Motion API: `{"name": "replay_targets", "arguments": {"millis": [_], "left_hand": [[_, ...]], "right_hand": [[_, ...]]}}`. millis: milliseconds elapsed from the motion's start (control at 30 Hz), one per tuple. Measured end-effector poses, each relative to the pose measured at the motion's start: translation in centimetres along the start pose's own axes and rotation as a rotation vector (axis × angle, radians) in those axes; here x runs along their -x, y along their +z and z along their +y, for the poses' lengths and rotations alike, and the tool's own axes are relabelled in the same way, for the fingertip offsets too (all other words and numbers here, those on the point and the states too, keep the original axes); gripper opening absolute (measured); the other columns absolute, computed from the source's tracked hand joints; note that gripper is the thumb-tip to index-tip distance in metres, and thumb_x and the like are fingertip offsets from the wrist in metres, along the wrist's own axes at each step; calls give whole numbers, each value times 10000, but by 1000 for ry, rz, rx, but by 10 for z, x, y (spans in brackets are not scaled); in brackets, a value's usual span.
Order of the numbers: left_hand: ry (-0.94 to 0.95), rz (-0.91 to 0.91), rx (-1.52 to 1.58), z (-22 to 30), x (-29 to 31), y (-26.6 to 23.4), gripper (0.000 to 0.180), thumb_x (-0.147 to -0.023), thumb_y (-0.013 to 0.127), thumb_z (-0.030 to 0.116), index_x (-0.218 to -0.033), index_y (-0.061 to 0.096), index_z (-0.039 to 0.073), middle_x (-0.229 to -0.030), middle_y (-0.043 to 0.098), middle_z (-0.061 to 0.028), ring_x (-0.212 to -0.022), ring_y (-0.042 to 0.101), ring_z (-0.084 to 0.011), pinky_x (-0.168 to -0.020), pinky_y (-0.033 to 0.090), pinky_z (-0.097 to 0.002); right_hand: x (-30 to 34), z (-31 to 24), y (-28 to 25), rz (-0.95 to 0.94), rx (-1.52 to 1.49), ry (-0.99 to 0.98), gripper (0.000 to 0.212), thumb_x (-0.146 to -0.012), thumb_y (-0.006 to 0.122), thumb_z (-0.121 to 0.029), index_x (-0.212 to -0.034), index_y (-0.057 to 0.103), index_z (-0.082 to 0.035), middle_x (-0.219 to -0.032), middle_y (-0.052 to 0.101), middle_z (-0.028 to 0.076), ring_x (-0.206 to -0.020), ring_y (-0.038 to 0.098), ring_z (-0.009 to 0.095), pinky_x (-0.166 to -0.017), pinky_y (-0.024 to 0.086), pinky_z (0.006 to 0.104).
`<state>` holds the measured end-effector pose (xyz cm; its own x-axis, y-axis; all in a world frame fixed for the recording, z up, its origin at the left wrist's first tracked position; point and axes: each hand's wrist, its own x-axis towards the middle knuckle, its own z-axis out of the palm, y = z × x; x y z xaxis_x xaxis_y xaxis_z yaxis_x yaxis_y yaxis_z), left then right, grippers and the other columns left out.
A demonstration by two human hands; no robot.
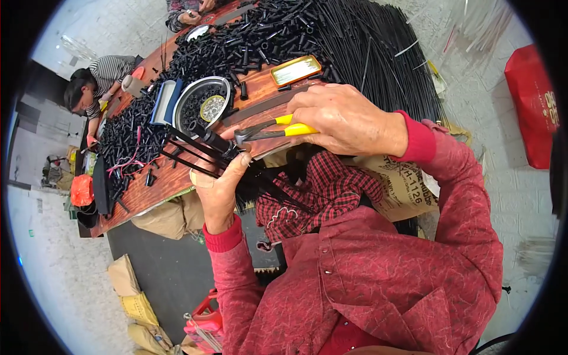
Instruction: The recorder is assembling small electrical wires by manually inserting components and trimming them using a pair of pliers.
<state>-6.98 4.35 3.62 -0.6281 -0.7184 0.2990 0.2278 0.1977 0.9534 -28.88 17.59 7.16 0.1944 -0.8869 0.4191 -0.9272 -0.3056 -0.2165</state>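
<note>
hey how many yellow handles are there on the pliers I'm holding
2: the upper handle and the lower handle of the pliers, both running into your right hand, which hides their far ends.

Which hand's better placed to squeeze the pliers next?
Right, likely: the right hand grips the yellow-handled pliers, their head near the black pieces; the left hand is occupied holding those.

- The right hand [349, 121] grips yellow-handled pincers [266, 135], their head near the left thumb.
- The left hand [220, 184] holds a black tube [216, 142] and slim black rods [192, 161].
- A metal bowl [190, 84] holds small black parts [192, 109] and a round tin [213, 109].
- A striped-sleeved co-worker [115, 71] leans at the wooden table [157, 183].
</note>
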Motion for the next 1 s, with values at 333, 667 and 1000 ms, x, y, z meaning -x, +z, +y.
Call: {"name": "replay_targets", "arguments": {"millis": [333, 667, 1000], "left_hand": [[37, 25, -22, 0, -7, 2, 346, -784, 705, -16, -1116, 609, -37, -977, 647, -68, -809, 604, -109, -748, 498, -255], [-40, 7, 27, -2, -11, -1, 373, -752, 700, -28, -1114, 614, -28, -1049, 655, -87, -869, 595, -115, -795, 477, -259], [-34, 14, 3, -15, -16, -10, 338, -773, 718, -30, -1096, 621, -36, -972, 649, -54, -807, 604, -105, -736, 498, -246]], "right_hand": [[-7, 5, 5, 79, 32, -70, 204, -797, 654, -205, -916, 627, -41, -872, 603, 105, -824, 595, 318, -696, 476, 437], [-9, 22, 19, 67, -31, -71, 329, -810, 701, -359, -886, 604, -53, -813, 579, 82, -736, 612, 302, -620, 498, 400], [-36, 41, -2, -562, -599, 246, 534, -924, 530, -529, -763, 609, -26, -586, 612, 63, -526, 625, 170, -500, 495, 301]]}}
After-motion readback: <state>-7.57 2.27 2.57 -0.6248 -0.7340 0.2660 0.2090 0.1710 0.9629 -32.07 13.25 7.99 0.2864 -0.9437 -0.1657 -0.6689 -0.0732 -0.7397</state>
